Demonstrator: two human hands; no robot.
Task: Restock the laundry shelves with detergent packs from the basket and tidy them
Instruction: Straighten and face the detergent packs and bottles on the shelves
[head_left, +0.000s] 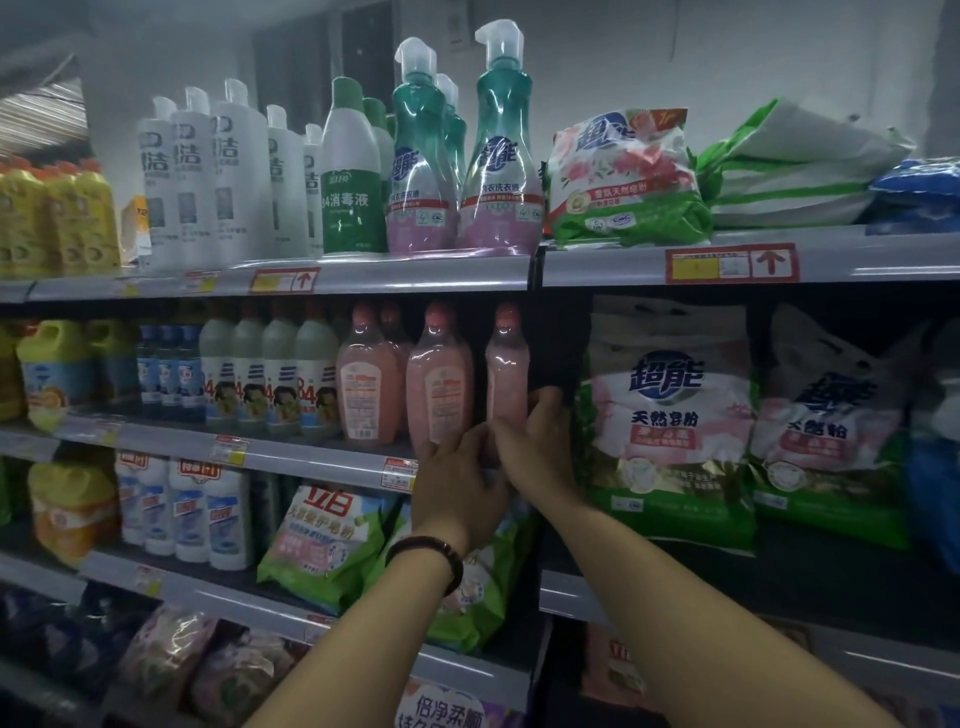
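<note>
On the middle shelf, a pink bottle (507, 371) stands at the right end of a row of pink bottles (440, 379). My right hand (537, 447) grips its lower part from the right, fingers curled round its side. My left hand (457, 486) touches the base of the same bottle from the left, its fingers lying loosely against it. Right of my hands stands a large white and green detergent pack (672, 415), with a second pack (831, 431) beside it. No basket is in view.
The top shelf holds teal pump bottles (496, 156), white bottles (228, 176) and a flowered detergent bag (626, 179). Below my hands lie green detergent bags (327, 535) and white bottles (208, 512). The shelf rail (311, 460) carries price tags.
</note>
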